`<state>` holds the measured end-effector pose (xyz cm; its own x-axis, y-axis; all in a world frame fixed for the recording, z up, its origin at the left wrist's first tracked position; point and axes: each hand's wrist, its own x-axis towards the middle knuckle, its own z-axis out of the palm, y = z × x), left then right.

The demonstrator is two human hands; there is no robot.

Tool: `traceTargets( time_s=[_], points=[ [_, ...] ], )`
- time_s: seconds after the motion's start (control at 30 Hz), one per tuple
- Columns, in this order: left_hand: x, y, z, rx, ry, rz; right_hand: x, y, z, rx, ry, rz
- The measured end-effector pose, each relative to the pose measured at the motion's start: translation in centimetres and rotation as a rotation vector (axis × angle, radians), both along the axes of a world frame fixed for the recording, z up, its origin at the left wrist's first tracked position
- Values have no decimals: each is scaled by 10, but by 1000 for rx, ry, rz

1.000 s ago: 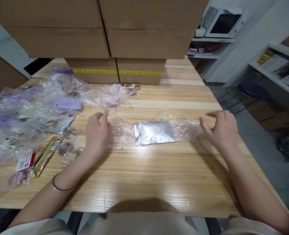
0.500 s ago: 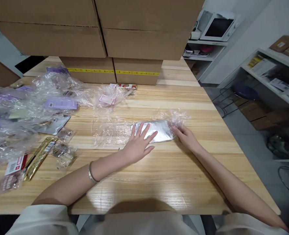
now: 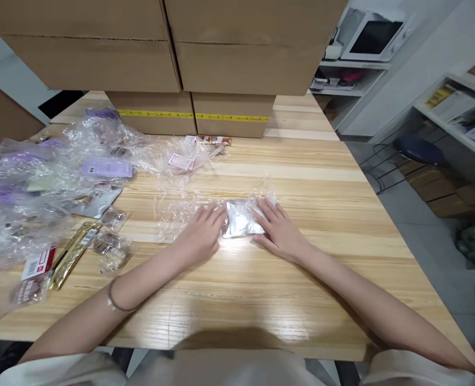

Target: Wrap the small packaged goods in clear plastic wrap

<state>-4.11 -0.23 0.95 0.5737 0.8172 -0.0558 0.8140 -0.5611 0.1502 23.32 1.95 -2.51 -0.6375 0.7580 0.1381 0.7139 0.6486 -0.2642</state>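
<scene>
A silver foil pouch (image 3: 240,219) lies flat on the wooden table in front of me, with clear plastic wrap (image 3: 177,214) spread to its left and bunched over its far right side. My right hand (image 3: 280,228) rests on the pouch's right part and the wrap there, fingers stretched out. At the pouch's left edge my left hand (image 3: 203,233) lies on the clear wrap, its fingers extended and close together, palm down. Part of the pouch is hidden beneath my right hand.
Clear bags with purple packets (image 3: 106,168) heap up on the left. Nearer me lie a long gold packet (image 3: 74,254) and small wrapped snacks (image 3: 111,249). Large cardboard boxes (image 3: 237,67) stand stacked at the back. A microwave (image 3: 376,37) sits on a shelf at far right.
My left hand has slid left off the pouch's middle onto the wrap. My right hand has let go of the bunched wrap at the right end and now lies flat on the pouch.
</scene>
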Motion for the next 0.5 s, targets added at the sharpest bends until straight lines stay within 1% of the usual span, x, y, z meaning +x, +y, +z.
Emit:
traceTargets(
  time_s=[0.03,0.1,0.17,0.2,0.23,0.27,0.33,0.4,0.43,0.47,0.5],
  points=[
    [-13,-2,4,12,81,77,1,0,1,-1,-3,-4],
    [-37,-5,14,83,240,268,1,-1,1,-4,-1,-11],
    [-54,-6,26,145,353,477,0,-1,0,-5,6,-25],
    [-59,-5,33,132,380,567,0,0,-1,-3,12,-34],
    [-61,-5,41,88,382,635,0,0,-3,1,19,-42],
    [-60,-4,48,34,355,679,-1,0,-4,6,27,-50],
    [-49,-2,63,-13,225,694,-2,0,-5,17,39,-59],
    [-26,-1,71,67,38,620,-4,0,-6,23,48,-62],
    [-11,-1,71,128,-57,551,-5,0,-6,22,55,-64],
    [5,1,68,171,-144,451,-6,0,-5,18,69,-67],
    [22,2,62,190,-223,320,-8,0,-5,11,92,-70]
  ],
)
